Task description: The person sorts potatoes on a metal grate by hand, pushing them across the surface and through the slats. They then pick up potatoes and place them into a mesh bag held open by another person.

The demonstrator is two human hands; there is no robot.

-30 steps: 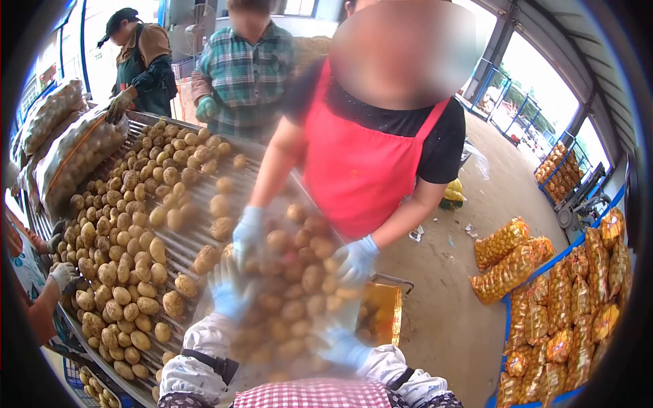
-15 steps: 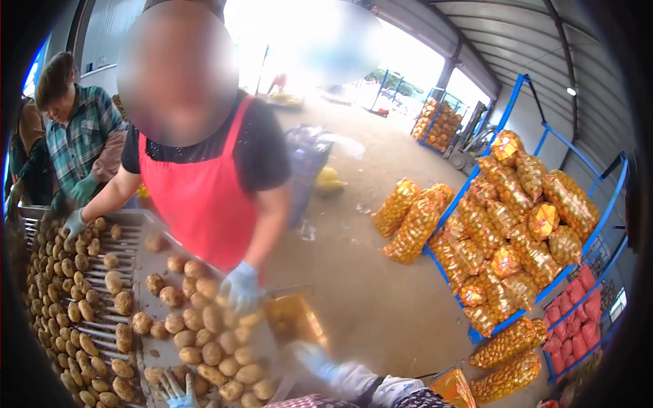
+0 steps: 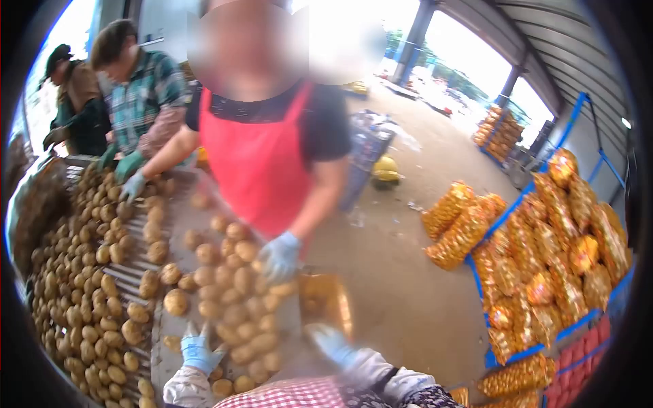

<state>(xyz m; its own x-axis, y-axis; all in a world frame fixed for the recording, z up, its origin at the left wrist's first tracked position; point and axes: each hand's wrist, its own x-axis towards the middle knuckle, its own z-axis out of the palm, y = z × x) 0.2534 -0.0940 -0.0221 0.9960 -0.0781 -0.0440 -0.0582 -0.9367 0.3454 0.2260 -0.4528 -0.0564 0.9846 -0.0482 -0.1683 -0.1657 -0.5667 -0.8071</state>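
My left hand [image 3: 198, 349], in a light blue glove, lies with fingers spread at the lower edge of the metal tray [image 3: 166, 347], beside a pile of potatoes [image 3: 235, 314]. No potato shows in it. My right hand [image 3: 331, 343], also gloved in light blue, is at the tray's right side, just below an orange mesh bag [image 3: 333, 299]. Motion blurs it, and its fingers reach left; whether they hold anything is unclear. Across the tray a co-worker in a red apron [image 3: 255, 170] has one gloved hand [image 3: 280, 257] on the pile's right side.
Potatoes cover the slatted rollers [image 3: 126, 272] at left. Two more people [image 3: 139, 102] stand at the far left. Full mesh bags [image 3: 544, 251] fill a blue-framed rack [image 3: 507, 214] at right, with other full bags [image 3: 462, 217] on the floor beside it.
The view has swung left and down. My left hand has come further into view with its sleeve. The co-worker's hands remain over the potatoes, and potatoes on the tray have shifted.
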